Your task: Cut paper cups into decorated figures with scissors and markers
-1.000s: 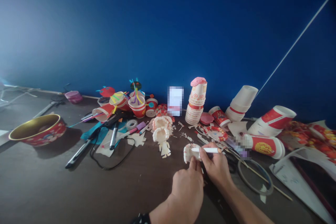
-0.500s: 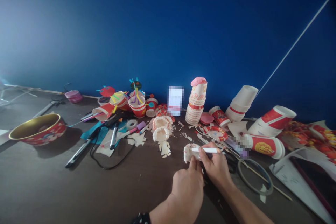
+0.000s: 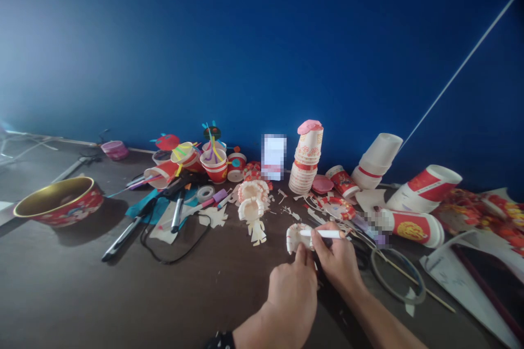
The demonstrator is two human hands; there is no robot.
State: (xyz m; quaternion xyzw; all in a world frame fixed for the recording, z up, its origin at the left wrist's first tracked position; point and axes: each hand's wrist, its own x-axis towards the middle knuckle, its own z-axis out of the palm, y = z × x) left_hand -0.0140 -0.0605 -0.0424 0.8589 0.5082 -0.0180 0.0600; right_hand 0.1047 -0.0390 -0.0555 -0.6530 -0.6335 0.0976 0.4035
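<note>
My left hand (image 3: 291,300) holds a cut white paper cup with a red pattern (image 3: 295,238), its fringed strips curling outward and my thumb pressed against its lower side. My right hand (image 3: 334,257) grips a white marker (image 3: 322,234) between thumb and fingers. The marker lies across the top of the cut cup, its tip at or very near the paper. Part of the cup is hidden behind my fingers. Just left of my hands, several finished cut-paper pieces (image 3: 251,209) and a small paper figure (image 3: 257,232) lie on the dark table (image 3: 123,294).
A red bowl with a gold inside (image 3: 59,202) stands at the left. Several stacked paper cups (image 3: 305,161) and large red-and-white cups (image 3: 426,188) line the blue wall (image 3: 262,49). Markers, tape (image 3: 205,193), paper scraps, a wire ring (image 3: 397,277) and a wooden stick (image 3: 403,275) surround my hands.
</note>
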